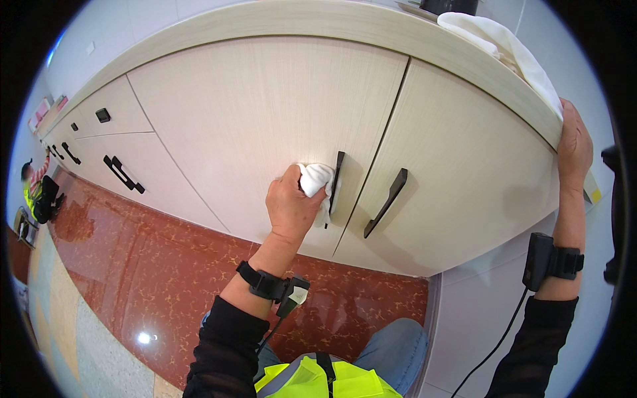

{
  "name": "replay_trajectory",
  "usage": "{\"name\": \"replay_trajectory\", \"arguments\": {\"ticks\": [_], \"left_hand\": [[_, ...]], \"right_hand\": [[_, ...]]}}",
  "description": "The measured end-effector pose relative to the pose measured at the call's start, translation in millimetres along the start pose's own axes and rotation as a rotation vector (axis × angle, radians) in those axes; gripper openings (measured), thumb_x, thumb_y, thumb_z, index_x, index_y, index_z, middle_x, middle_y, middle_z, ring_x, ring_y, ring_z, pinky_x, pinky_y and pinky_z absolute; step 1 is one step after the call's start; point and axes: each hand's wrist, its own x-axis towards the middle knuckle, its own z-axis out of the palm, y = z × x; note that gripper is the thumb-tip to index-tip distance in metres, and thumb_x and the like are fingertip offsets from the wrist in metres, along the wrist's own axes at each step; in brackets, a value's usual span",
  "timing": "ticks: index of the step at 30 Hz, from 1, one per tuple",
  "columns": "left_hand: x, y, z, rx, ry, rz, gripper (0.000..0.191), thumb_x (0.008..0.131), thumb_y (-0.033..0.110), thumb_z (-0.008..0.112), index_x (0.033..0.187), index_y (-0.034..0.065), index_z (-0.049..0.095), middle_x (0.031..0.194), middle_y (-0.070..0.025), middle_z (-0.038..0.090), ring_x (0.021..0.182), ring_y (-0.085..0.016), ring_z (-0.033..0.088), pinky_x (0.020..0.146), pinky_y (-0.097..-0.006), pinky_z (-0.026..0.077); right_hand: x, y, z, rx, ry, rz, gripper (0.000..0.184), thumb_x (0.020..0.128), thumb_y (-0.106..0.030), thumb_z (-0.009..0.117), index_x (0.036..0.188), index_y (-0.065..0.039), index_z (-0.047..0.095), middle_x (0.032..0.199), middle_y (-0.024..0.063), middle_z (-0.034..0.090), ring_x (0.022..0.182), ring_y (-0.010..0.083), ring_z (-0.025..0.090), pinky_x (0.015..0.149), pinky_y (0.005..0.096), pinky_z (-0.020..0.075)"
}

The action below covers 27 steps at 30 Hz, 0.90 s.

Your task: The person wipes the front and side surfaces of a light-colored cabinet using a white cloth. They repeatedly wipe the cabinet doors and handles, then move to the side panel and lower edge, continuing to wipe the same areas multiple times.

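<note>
Bunched in my left hand [293, 206] is a white cloth [317, 178], which meets a black bar handle [338, 181] on a pale wood-grain cabinet door [259, 114]. Part of the cloth hangs beside the handle's lower end. My right hand [575, 144] grips the end of the countertop edge [527, 102], its fingers partly hidden. Just above that hand, a larger white cloth [512, 47] drapes over the counter's rim. Another black handle [385, 203] is mounted on the neighbouring door [468, 164].
Farther left along the cabinets, a person in a yellow vest [37, 191] crouches by the fronts, near a chair [25, 226]. A black container [449, 6] stands on the counter. Below lies a glossy red-brown floor [164, 258]. A cable [497, 343] trails from my right wrist device.
</note>
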Motion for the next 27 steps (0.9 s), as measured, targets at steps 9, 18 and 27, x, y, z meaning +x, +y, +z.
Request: {"name": "replay_trajectory", "arguments": {"ticks": [9,18,27], "left_hand": [[-3.7,4.1,0.5,-0.369,0.089,-0.255,0.031,0.07,0.022,0.08,0.079,0.006,0.056,0.069,-0.0104,0.061,0.066,-0.03,0.06,0.06,-0.0384,0.048],[22.4,-1.7,-20.3,0.116,0.124,0.277,0.044,0.062,0.024,0.084,0.089,0.0093,0.053,0.07,-0.0064,0.057,0.063,-0.029,0.055,0.056,-0.0376,0.045],[-22.0,-30.1,6.1,0.303,-0.03,0.394,0.027,0.066,0.009,0.07,0.08,0.0099,0.047,0.065,-0.0068,0.052,0.058,-0.027,0.053,0.055,-0.0366,0.044]], "right_hand": [[-0.6,1.0,-0.7,-0.025,-0.024,0.007,0.05,0.098,-0.048,0.033,0.115,-0.015,0.066,0.11,0.0077,0.066,0.105,0.0225,0.06,0.092,0.0283,0.042],[-2.1,2.6,-0.4,-0.008,0.01,-0.017,0.05,0.096,-0.05,0.033,0.112,-0.017,0.067,0.105,0.0083,0.067,0.098,0.0244,0.062,0.086,0.0305,0.0447],[-2.4,-4.4,-1.9,0.016,-0.029,0.045,0.051,0.097,-0.05,0.033,0.114,-0.015,0.066,0.104,0.0089,0.067,0.097,0.0226,0.062,0.086,0.0302,0.0443]]}}
